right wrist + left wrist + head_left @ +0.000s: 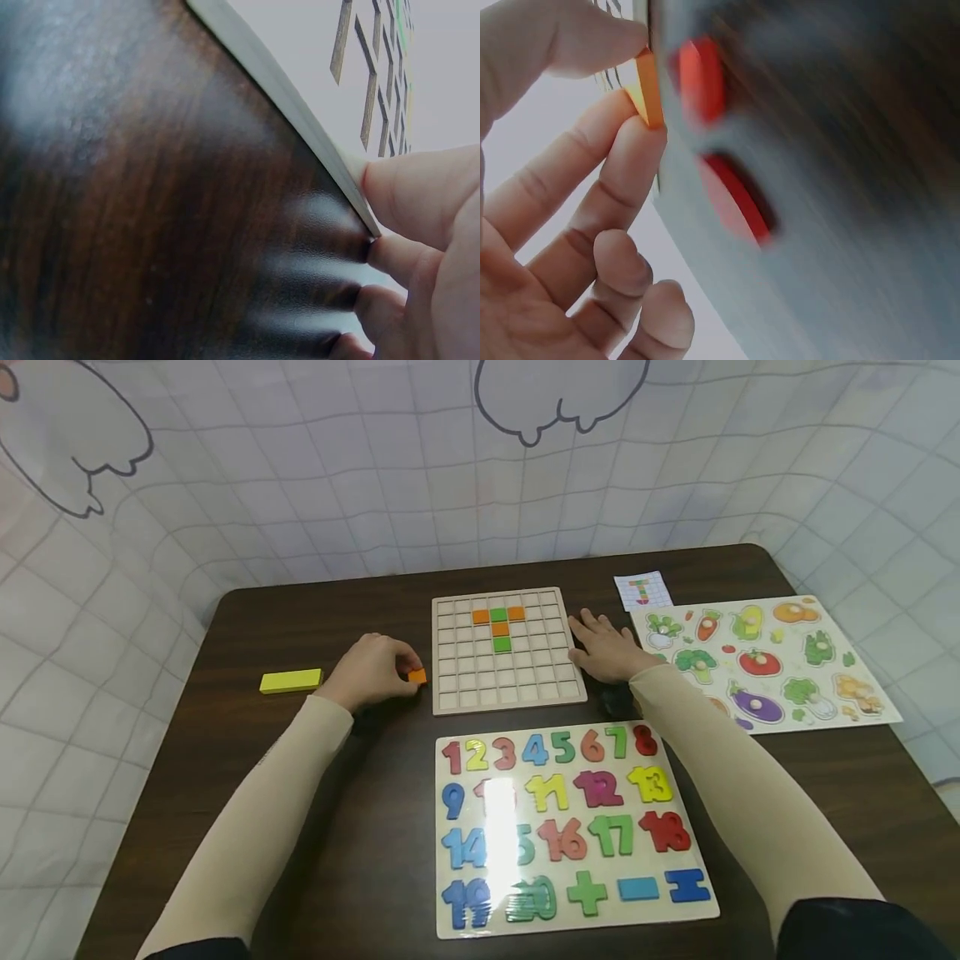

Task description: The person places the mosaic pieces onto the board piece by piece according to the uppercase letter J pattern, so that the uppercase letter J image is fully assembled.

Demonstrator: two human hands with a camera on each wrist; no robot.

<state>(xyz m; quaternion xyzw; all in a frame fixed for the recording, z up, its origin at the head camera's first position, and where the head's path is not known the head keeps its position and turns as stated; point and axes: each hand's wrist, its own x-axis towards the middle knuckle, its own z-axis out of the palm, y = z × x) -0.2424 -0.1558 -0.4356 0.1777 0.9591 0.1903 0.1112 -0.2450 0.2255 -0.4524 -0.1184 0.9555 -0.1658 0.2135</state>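
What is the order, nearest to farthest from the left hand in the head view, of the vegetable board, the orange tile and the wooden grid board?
1. Orange tile: pinched in the left hand.
2. Wooden grid board: just to that hand's right.
3. Vegetable board: farther right, past the grid board.

The left hand [370,672] partly covers an orange tile [419,677], and two red pieces [703,84] look blurred.
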